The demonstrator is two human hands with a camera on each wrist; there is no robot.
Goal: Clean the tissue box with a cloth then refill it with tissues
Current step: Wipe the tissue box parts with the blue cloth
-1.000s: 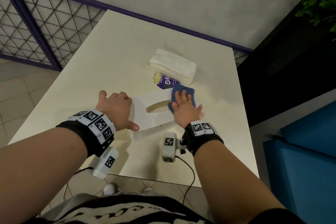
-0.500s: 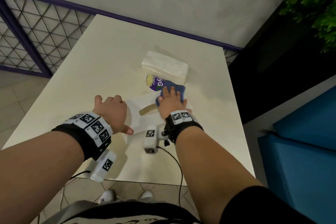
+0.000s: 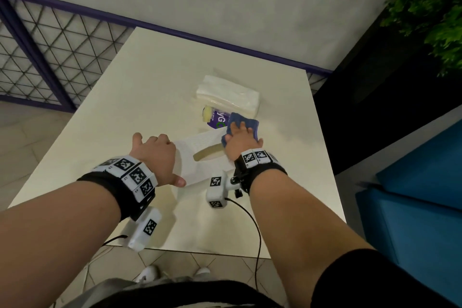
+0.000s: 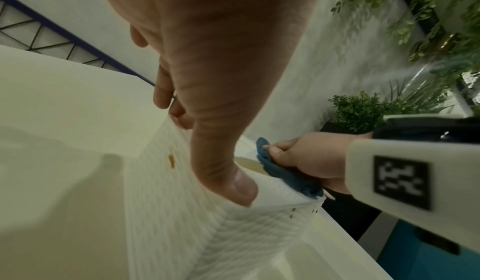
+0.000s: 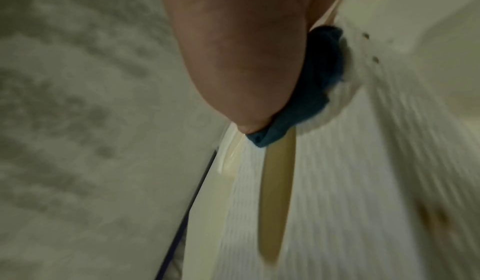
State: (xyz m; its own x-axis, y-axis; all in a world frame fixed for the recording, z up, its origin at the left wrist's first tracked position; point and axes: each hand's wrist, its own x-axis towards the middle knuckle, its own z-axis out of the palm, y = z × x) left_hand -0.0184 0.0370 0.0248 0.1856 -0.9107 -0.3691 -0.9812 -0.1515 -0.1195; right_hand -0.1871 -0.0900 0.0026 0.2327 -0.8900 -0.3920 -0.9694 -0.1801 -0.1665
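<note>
The white ribbed tissue box [image 3: 197, 167] lies on the table, its slot [image 3: 206, 154] showing no tissue. An orange stain [image 4: 171, 159] marks its side. My left hand [image 3: 156, 155] grips the box's left end, thumb [image 4: 235, 184] on the near corner and fingers [image 4: 162, 95] over the far side. My right hand [image 3: 241, 141] lies on a blue cloth [image 3: 246, 121] at the right end of the box top. Its thumb and forefinger pinch the cloth's [image 4: 283, 174] edge. The cloth [image 5: 311, 91] is pressed against the box [image 5: 337, 202]. A wrapped stack of tissues [image 3: 227, 95] lies behind the box.
A purple packet [image 3: 216, 120] sits between the tissue stack and the box. The cream table [image 3: 125, 112] stands against a grey wall. A mesh railing [image 3: 50, 57] is at the left, blue seating [image 3: 412, 207] at the right, green plants [image 3: 430, 2] at the upper right.
My right hand has rubbed the cloth over the right end of the box top, moving slightly toward the slot. The left hand has kept its hold on the box.
</note>
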